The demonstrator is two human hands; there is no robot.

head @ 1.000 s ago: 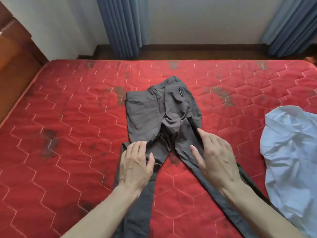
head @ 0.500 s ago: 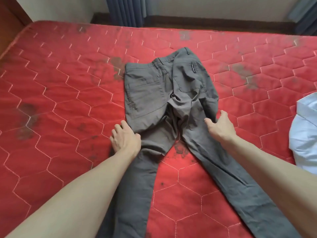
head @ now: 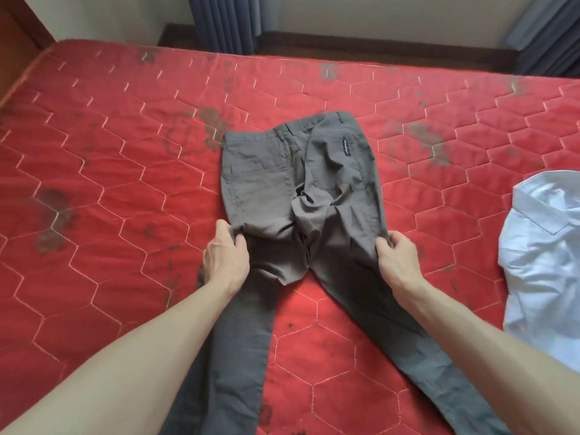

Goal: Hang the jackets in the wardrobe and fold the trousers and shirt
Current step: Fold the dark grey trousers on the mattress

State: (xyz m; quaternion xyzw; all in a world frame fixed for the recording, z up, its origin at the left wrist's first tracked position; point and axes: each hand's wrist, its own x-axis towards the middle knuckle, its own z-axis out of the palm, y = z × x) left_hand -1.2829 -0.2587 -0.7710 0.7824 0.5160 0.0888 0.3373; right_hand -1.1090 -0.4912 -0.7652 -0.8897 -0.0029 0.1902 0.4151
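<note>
— What is shown at the bottom and centre of the frame?

— A pair of grey cotton trousers (head: 301,199) is seen spread seat-up on a red quilted mattress (head: 110,183), legs splayed toward the lower edge. The outer seams at hip level are pinched from either side: the left hand (head: 224,259) with fingers and thumb curled into the cloth left of centre, the right hand (head: 397,262) gripping the opposite edge right of centre.

— How much of the job can be judged done?

— Little, it appears. The trousers are laid out but not yet folded; the seat is bunched and the legs are apart. A pale blue crumpled cotton shirt (head: 543,262) is left unfolded at the right edge. No jackets and no wardrobe are in view, so that part cannot be judged.

— And the setting beyond?

— The mattress is stitched in hexagons and marked with dark stains. Behind it, along the top of the frame, a dark wooden skirting board (head: 376,47) is seen under a cream wall, with blue pleated curtains (head: 222,20) at upper centre and upper right.
</note>
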